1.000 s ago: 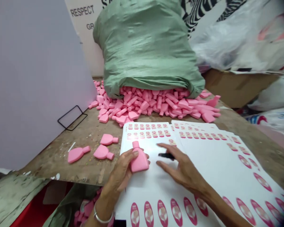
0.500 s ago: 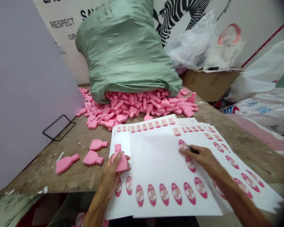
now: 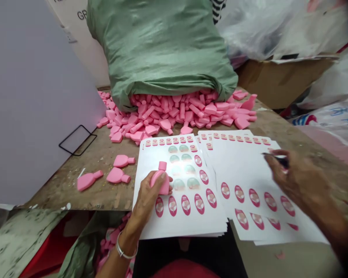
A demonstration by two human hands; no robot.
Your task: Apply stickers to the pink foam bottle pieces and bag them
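My left hand [image 3: 147, 193] is closed around a small pink plastic bottle [image 3: 163, 184], upright with its neck pointing away from me. Beneath it lies the left stack of sticker sheets [image 3: 188, 227], with magenta oval labels along its edges and pale green labels in the middle. My right hand [image 3: 292, 173], smeared by motion, pinches a thin dark pointed tool [image 3: 282, 159] over the right-hand pile. Its exact kind is blurred. On top there, a sticker sheet [image 3: 240, 162] has a blank centre, with ovals along its bottom and small labels along its top.
Several loose pink bottles [image 3: 118, 175] lie to the left. A green sack [image 3: 168, 50] spills a heap of pink bottles [image 3: 174, 112] at the back. A black wire frame [image 3: 78, 141] stands by the white panel [image 3: 40, 100]. A cardboard box [image 3: 284, 79] is at back right.
The blank-centred sheet has gone from the left stack to the right pile, uncovering green labels. My right hand has moved right. My left hand still holds the bottle; the view has tilted down.
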